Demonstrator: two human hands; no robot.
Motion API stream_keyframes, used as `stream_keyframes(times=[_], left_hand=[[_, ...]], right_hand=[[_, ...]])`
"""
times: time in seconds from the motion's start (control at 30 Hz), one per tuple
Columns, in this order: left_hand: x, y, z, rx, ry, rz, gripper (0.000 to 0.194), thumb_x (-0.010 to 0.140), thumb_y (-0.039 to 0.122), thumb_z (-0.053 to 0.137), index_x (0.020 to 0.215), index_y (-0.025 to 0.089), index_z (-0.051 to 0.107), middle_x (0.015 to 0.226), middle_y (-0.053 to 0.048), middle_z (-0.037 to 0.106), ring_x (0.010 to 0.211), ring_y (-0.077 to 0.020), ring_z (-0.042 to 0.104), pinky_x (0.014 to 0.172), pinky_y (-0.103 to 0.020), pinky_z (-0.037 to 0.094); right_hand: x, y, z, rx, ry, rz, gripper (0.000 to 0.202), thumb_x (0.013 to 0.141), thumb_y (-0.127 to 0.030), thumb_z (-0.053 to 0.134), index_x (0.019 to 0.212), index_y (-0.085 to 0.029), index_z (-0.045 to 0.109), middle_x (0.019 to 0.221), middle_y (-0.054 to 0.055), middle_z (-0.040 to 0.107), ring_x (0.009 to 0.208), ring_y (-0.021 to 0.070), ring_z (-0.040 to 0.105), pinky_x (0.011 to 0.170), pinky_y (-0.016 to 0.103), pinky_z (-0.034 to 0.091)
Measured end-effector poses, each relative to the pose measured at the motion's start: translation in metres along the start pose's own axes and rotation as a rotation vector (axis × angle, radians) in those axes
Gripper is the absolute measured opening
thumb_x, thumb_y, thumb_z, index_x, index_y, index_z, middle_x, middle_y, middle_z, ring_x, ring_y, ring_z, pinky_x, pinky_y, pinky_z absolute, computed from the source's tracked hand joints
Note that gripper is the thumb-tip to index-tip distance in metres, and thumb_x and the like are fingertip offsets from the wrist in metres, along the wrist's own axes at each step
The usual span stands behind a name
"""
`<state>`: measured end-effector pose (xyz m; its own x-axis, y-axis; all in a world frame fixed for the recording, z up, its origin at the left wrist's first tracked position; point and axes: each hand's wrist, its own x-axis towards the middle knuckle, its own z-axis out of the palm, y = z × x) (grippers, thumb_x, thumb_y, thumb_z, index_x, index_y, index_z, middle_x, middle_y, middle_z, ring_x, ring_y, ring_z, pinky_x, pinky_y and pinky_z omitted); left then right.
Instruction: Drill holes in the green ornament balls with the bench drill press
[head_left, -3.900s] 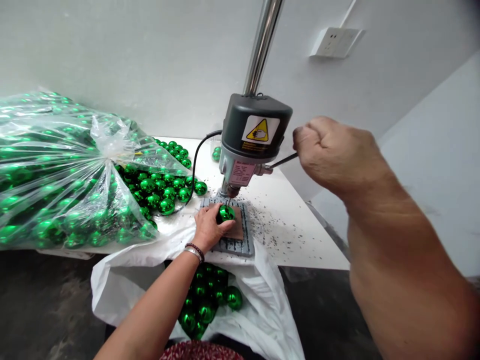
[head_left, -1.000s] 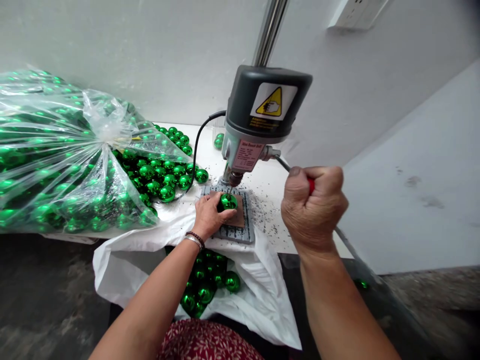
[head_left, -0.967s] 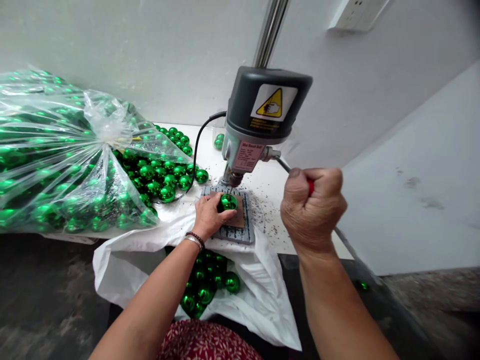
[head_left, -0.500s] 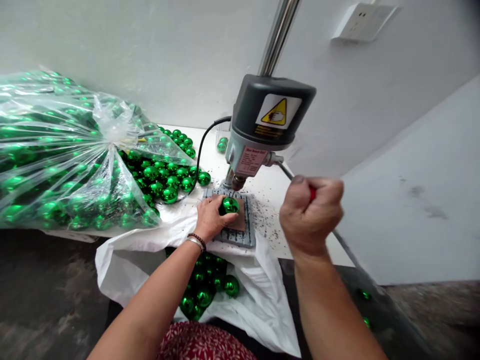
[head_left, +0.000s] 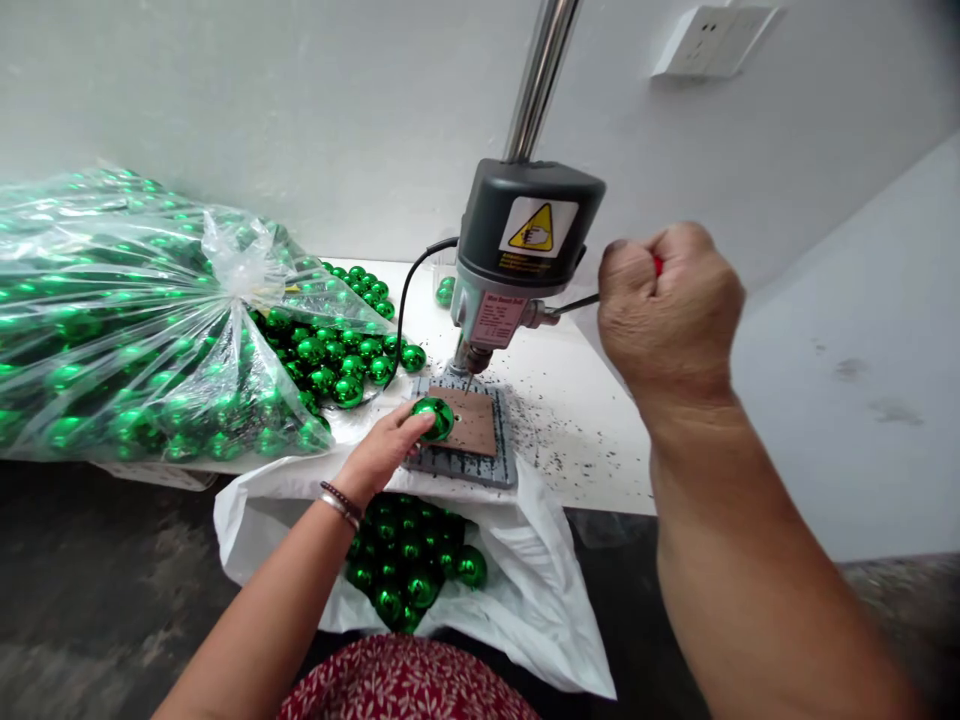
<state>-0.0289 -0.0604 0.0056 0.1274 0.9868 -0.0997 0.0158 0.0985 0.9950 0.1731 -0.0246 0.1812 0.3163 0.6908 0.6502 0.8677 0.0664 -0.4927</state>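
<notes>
A small bench drill stands on a grey slotted base, its thin bit pointing down over a brown board with a small hole. My left hand is closed on a shiny green ball, holding it over the board's left edge, to the left of the bit. Up at the right, my right hand makes a fist around the drill's lever; a bit of its red knob shows between the fingers.
A clear plastic bag full of green balls lies at the left, with loose green balls beside it. An open white bag with green balls hangs at the table's front edge. Dark shavings litter the white table.
My left hand has drawn the green ball left, out from under the bit, uncovering the board. My right hand has risen and moved right with the lever.
</notes>
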Motion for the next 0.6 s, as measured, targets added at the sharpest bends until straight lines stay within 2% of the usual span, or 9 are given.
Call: stream_keyframes(times=[0.07, 0.13, 0.23, 0.37, 0.47, 0.6], left_hand=[[-0.009, -0.001, -0.007, -0.16, -0.029, -0.115, 0.043, 0.08, 0.056, 0.058, 0.095, 0.016, 0.063, 0.089, -0.005, 0.064, 0.067, -0.0118, 0.052, 0.057, -0.024, 0.039], [-0.018, -0.003, -0.013, -0.186, -0.048, -0.155, 0.044, 0.079, 0.058, 0.06, 0.092, 0.016, 0.064, 0.087, -0.005, 0.063, 0.065, -0.0106, 0.051, 0.055, -0.023, 0.037], [-0.03, -0.002, -0.02, -0.047, -0.092, -0.126, 0.044, 0.081, 0.057, 0.06, 0.099, 0.018, 0.068, 0.093, -0.007, 0.068, 0.07, -0.0132, 0.055, 0.058, -0.025, 0.041], [-0.039, 0.004, -0.032, 0.272, -0.079, -0.022, 0.052, 0.078, 0.052, 0.067, 0.119, 0.02, 0.068, 0.115, -0.01, 0.07, 0.094, -0.0217, 0.063, 0.078, -0.033, 0.05], [-0.032, 0.008, -0.037, 0.436, 0.005, 0.054, 0.055, 0.081, 0.05, 0.065, 0.124, 0.017, 0.065, 0.122, -0.012, 0.069, 0.1, -0.0242, 0.064, 0.087, -0.037, 0.051], [-0.004, 0.014, -0.027, 0.677, 0.141, 0.107, 0.04, 0.09, 0.035, 0.055, 0.122, 0.014, 0.066, 0.121, -0.013, 0.07, 0.102, -0.0245, 0.066, 0.096, -0.038, 0.05]], right_hand=[[0.0, 0.0, 0.0, 0.02, 0.017, -0.011, 0.027, 0.088, -0.023, 0.052, 0.068, -0.019, 0.035, 0.062, -0.006, 0.035, 0.06, 0.0052, 0.023, 0.067, 0.026, 0.025], [0.0, 0.001, 0.001, 0.027, 0.037, -0.016, 0.024, 0.088, -0.023, 0.052, 0.069, -0.018, 0.038, 0.062, -0.006, 0.036, 0.06, 0.005, 0.024, 0.067, 0.027, 0.027], [0.0, 0.002, 0.003, 0.02, 0.058, -0.013, 0.021, 0.088, -0.023, 0.053, 0.07, -0.017, 0.042, 0.062, -0.006, 0.039, 0.06, 0.0047, 0.027, 0.068, 0.027, 0.029], [-0.004, 0.0, 0.004, 0.058, 0.101, -0.035, 0.023, 0.084, -0.02, 0.053, 0.067, -0.019, 0.038, 0.059, -0.006, 0.04, 0.057, 0.0044, 0.03, 0.063, 0.025, 0.031], [-0.007, 0.0, 0.004, 0.075, 0.135, -0.055, 0.025, 0.083, -0.021, 0.052, 0.066, -0.02, 0.034, 0.057, -0.005, 0.04, 0.055, 0.0042, 0.03, 0.06, 0.025, 0.03], [-0.007, 0.002, 0.005, 0.116, 0.144, -0.051, 0.024, 0.08, -0.026, 0.054, 0.065, -0.02, 0.036, 0.056, -0.005, 0.04, 0.054, 0.0047, 0.03, 0.059, 0.025, 0.03]])
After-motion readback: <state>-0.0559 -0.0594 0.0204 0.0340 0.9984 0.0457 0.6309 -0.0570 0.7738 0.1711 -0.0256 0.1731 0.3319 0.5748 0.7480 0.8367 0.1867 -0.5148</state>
